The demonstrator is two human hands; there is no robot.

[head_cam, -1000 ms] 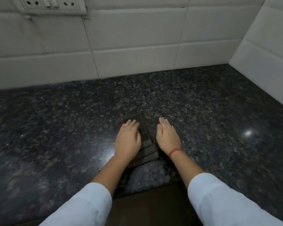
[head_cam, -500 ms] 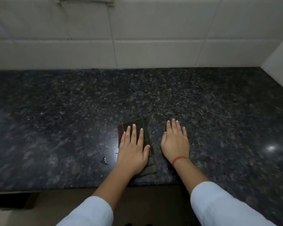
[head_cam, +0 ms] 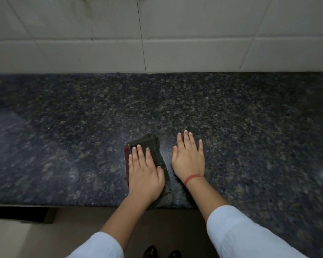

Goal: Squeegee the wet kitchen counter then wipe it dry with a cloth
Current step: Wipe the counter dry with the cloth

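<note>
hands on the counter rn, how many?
2. The left hand presses flat on the dark cloth near the front edge; the right hand lies flat on bare counter just right of it.

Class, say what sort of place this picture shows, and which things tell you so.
Probably a kitchen: a dark speckled stone counter runs along a wall of pale tiles, and the left hand presses a folded cloth flat on it while the right hand rests beside.
</note>
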